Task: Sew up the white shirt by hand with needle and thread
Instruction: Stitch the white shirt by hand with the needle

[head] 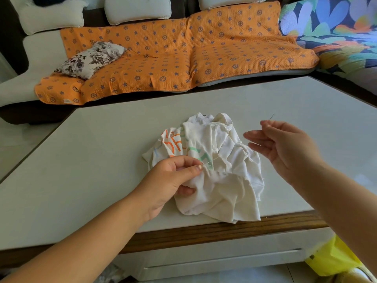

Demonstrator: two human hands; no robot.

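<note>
The left hand [173,176] pinches a fold of the white shirt [228,152], which lies crumpled on the desk [91,160]. The right hand [285,146] is raised just right of the shirt and pinches the needle [271,117], tip up and away. A thread [212,159] leaves the fold rightward. Nothing stands between needle and fold. The sofa [163,58] is behind.

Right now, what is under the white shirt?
The white shirt lies crumpled on the pale table; the left hand pinches one fold, partly underneath. Anything else beneath is hidden.
</note>
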